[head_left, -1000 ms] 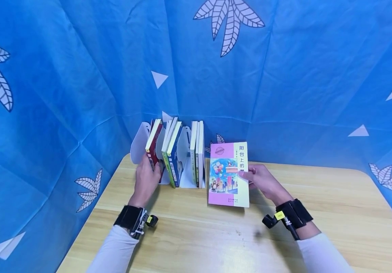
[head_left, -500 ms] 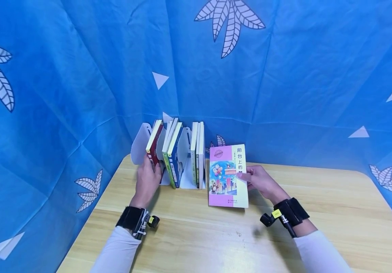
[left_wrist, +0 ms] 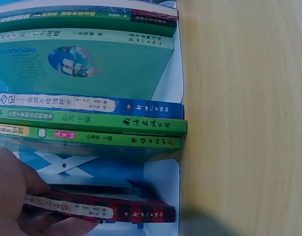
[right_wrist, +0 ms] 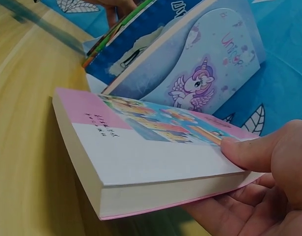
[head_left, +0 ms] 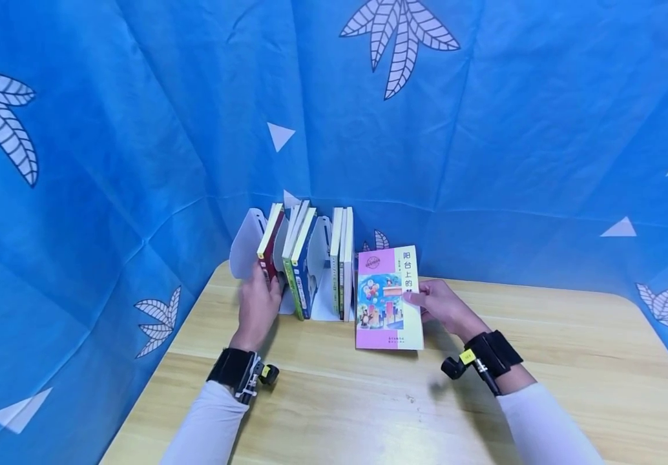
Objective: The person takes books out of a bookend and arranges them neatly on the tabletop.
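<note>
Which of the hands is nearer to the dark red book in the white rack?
Left. The left hand grips the dark red book at the rack's left end. The right hand is off to the right beyond the rack, holding the pink book.

A makeshift recording booth: blue leaf-print cloth [head_left: 485, 129] walls in a wooden table [head_left: 572, 361], with a white book rack [head_left: 247, 242] at its 11 o'clock corner.
</note>
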### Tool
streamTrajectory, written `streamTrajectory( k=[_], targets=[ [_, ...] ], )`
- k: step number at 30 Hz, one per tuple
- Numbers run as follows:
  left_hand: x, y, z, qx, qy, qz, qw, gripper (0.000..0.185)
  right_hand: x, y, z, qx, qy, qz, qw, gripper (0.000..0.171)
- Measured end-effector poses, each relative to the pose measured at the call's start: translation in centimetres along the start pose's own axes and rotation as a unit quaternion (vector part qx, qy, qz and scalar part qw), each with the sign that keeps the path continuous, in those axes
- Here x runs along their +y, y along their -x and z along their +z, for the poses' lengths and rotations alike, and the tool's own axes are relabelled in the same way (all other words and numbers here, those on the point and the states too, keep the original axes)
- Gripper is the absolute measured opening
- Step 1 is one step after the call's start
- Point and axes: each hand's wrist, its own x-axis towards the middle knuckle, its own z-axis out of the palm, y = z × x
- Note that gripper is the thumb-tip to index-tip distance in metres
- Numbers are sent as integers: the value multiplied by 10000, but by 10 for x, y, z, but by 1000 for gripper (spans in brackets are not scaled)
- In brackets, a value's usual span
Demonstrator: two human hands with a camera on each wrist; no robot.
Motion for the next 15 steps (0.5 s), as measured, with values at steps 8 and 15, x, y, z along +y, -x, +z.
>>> streamTrajectory(
  k=[8, 15],
  targets=[
    [0, 1, 2, -4, 130, 16, 9999, 44, 2, -9, 3, 79, 204, 73, 9997, 38],
    [1, 1, 1, 3, 115, 23, 9999, 44, 5, -16, 5, 96, 490, 72, 9987, 38]
  ],
)
